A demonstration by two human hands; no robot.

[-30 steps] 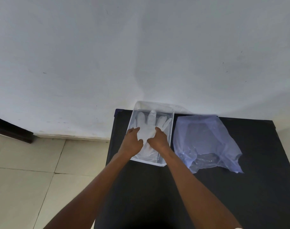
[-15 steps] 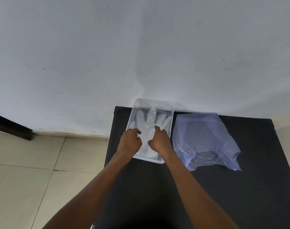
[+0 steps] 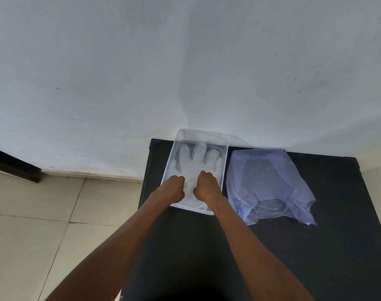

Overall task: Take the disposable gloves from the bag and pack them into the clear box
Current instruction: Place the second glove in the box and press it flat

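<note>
A clear plastic box (image 3: pixel 224 161) stands on the far left part of a black table (image 3: pixel 293 257), against the wall. A white disposable glove (image 3: pixel 198 161) lies flat inside it, fingers pointing away from me. My left hand (image 3: pixel 172 190) and my right hand (image 3: pixel 207 187) rest side by side on the glove's palm and cuff, fingers curled and pressing down. To the right of the box lies a translucent bluish plastic bag (image 3: pixel 267 183), crumpled, with clear material showing inside its near end.
A white wall (image 3: pixel 185 72) rises right behind the table. Pale floor tiles (image 3: pixel 44 224) lie to the left, below the table's left edge. A dark skirting piece (image 3: pixel 13 168) sits at the far left.
Both hands have slid slightly toward me along the glove, from its palm toward its cuff end. The glove now lies flatter in the box.
</note>
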